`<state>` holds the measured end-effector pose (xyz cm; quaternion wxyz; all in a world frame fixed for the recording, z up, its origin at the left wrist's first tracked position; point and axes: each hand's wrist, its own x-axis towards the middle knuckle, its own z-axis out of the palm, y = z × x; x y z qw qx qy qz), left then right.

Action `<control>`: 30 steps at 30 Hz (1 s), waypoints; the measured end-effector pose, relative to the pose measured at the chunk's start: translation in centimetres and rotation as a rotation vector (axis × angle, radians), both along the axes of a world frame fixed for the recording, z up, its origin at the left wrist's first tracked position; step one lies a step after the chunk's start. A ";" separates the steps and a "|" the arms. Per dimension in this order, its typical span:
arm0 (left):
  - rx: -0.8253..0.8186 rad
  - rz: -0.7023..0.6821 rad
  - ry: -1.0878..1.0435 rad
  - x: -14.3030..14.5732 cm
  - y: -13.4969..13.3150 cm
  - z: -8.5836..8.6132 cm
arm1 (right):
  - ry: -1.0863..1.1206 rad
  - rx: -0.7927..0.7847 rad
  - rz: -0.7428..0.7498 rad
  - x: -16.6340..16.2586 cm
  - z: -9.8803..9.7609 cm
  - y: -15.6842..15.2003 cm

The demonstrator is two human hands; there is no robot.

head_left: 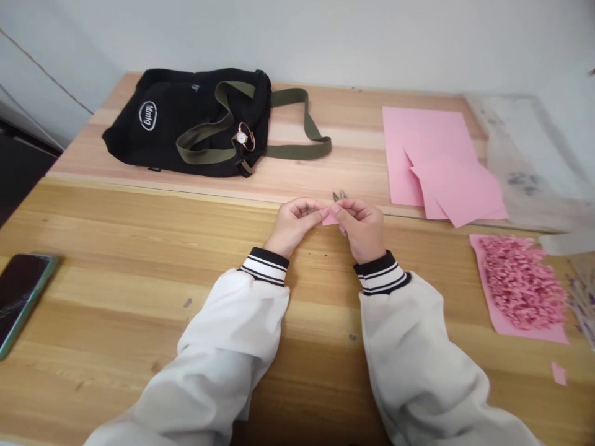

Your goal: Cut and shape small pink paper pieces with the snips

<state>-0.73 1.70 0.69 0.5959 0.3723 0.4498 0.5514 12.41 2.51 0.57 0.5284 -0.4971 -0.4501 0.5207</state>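
A small piece of pink paper [330,218] is pinched between my two hands over the middle of the table. My left hand [300,224] grips its left side between thumb and fingers. On the other side, my right hand [361,226] has thumb and fingers closed on the same paper. Two pointed metal tips [339,196] of a tool show just beyond my right fingers. The rest of that tool is hidden, and I cannot tell whether it is in my hand or lies on the table.
Larger pink paper sheets [432,142] overlap at the back right beside a clear plastic bag [530,179]. Crinkled pink paper bits [525,282] are heaped at right, near a pink scrap [559,373]. A black bag [195,124] with a watch [242,137] lies back left; a phone [23,297], far left.
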 end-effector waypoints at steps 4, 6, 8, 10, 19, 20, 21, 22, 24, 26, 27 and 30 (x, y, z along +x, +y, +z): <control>0.004 -0.009 -0.002 0.0 0.0 0.0 | 0.019 0.019 0.010 0.0 -0.2 0.0; 0.005 -0.014 -0.003 -0.1 0.0 0.0 | 0.013 0.020 0.018 0.1 -0.3 0.0; 0.010 -0.022 -0.004 -0.1 0.0 -0.1 | -0.001 0.019 0.024 0.1 -0.4 0.0; 0.018 -0.030 -0.005 -0.1 -0.1 -0.1 | -0.010 0.020 0.033 0.2 -0.4 0.0; 0.009 -0.011 -0.042 0.0 -0.1 -0.1 | -0.013 0.033 0.062 0.1 0.3 -0.2; 0.000 0.000 -0.039 0.0 0.0 -0.1 | 0.000 0.025 0.052 0.0 0.3 -0.2; -0.008 0.009 -0.034 0.0 0.0 -0.1 | 0.011 0.018 0.041 0.0 0.4 -0.2; -0.012 0.013 -0.029 0.0 0.0 -0.2 | 0.018 0.014 0.031 0.0 0.4 -0.1; -0.009 0.012 -0.023 0.0 0.0 -0.2 | 0.023 0.018 0.020 -0.1 0.4 -0.1; -0.005 0.006 -0.020 0.0 0.0 -0.2 | 0.029 0.024 0.018 -0.1 0.3 -0.1; -0.005 0.005 -0.018 0.0 0.0 -0.2 | 0.033 0.023 0.020 -0.1 0.3 -0.1; -0.010 0.001 -0.014 0.0 0.0 -0.2 | 0.033 0.009 0.022 -0.2 0.3 -0.1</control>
